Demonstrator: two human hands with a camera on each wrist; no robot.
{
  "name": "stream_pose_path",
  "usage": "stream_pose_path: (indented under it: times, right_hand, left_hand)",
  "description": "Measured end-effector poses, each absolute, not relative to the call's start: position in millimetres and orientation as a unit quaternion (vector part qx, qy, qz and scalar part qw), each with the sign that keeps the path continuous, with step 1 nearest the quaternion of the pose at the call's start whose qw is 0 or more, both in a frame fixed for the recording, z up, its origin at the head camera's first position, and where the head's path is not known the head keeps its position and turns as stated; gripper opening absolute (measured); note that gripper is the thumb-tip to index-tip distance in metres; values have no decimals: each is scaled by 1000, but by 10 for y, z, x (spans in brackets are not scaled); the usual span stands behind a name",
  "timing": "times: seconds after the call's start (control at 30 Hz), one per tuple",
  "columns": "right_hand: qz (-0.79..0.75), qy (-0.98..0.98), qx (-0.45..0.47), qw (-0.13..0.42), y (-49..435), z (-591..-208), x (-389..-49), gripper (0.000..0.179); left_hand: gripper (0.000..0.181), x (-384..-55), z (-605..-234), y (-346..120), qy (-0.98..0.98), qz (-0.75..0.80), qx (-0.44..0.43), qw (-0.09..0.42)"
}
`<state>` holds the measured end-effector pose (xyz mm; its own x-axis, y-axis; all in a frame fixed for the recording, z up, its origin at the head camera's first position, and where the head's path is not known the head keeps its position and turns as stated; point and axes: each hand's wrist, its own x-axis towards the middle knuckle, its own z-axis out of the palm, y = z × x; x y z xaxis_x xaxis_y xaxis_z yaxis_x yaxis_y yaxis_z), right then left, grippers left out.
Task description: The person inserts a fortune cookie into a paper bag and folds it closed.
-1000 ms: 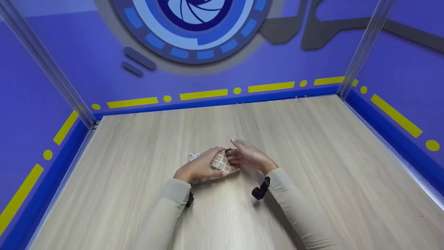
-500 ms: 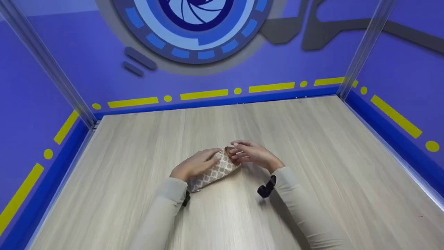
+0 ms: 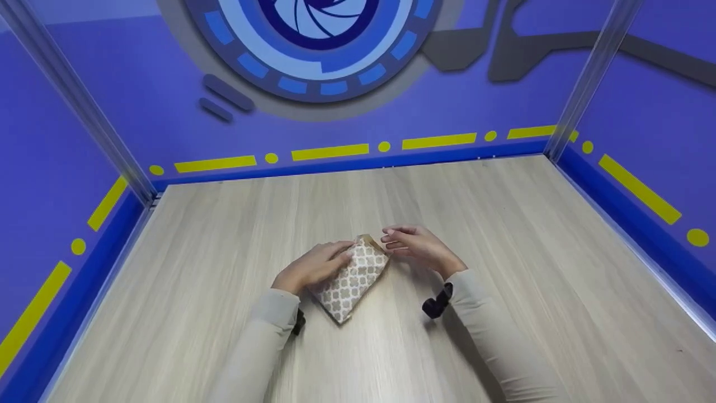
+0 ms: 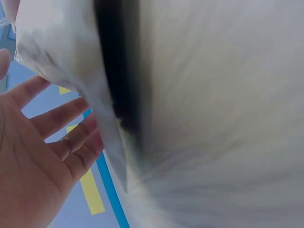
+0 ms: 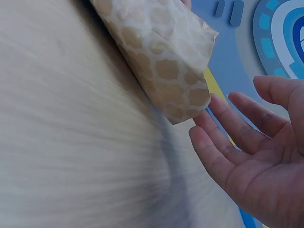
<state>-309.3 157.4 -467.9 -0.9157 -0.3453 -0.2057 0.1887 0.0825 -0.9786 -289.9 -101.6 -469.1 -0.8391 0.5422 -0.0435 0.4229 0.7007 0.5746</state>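
Wood-grain tabletop (image 3: 224, 235): lattice-print paper bag (image 3: 352, 285), near its middle, could skid or tip if the left hand (image 3: 310, 266) presses unevenly. Bag mouth (image 3: 373, 243) may crumple or tear should the right hand (image 3: 420, 249) snag it. Bag: thin, creased, tan with white quatrefoil lines, brown at the mouth. Left fingers (image 4: 61, 115) loosely straight, against it; right fingers (image 5: 237, 123) relaxed, just beside the mouth

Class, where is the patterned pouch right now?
In the head view, the patterned pouch is just below centre, between the left hand on its left side and the right hand.
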Motion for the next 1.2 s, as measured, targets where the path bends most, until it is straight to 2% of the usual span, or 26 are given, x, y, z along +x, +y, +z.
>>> stream_pose_path:
  times: [0.57,1.0,1.2]
  right_hand:
    - [-660,722,-30,207,1638,-4808,-3090,45]
    - [-673,707,-24,217,1544,-4905,-3078,53]
    - [-679,706,-22,201,1534,-4928,-3074,50]
  left_hand:
    - [47,-2854,-4739,-980,906,328,248,100]
    - [35,-2802,-4763,-939,877,431,187,103]
    - [39,-2813,-4784,-917,867,463,143,118]
